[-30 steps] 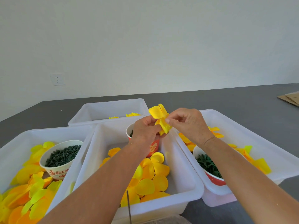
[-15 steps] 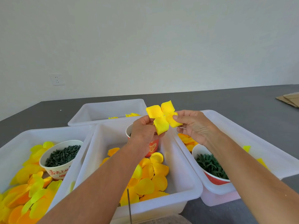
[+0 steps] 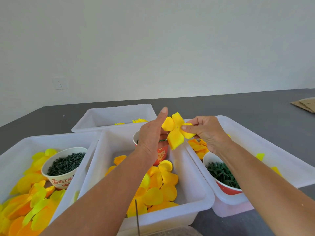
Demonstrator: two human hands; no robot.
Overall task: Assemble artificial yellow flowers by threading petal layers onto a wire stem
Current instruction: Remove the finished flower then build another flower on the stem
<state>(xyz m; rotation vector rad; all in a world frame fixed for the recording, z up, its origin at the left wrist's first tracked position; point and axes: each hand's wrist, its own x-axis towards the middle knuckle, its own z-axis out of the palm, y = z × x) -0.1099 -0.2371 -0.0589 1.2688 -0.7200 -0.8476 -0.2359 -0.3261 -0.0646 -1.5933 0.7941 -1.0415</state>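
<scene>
A four-lobed yellow petal layer (image 3: pixel 175 131) hangs in the air between the two hands, above the middle white bin (image 3: pixel 192 183) on the grey table (image 3: pixel 255 106). The right hand (image 3: pixel 207 132) pinches its right lobe between thumb and fingers. The left hand (image 3: pixel 151 137), thumb raised, holds a green stem (image 3: pixel 163 140) just behind the layer.

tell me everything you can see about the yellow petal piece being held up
The petal layer is one bright yellow piece, fabric-like, with four rounded lobes spread in a cross and a tiny hole at its centre. It is held in the air above the middle bin, facing the camera. The right hand pinches its right lobe; the left hand is at its left edge.
</scene>
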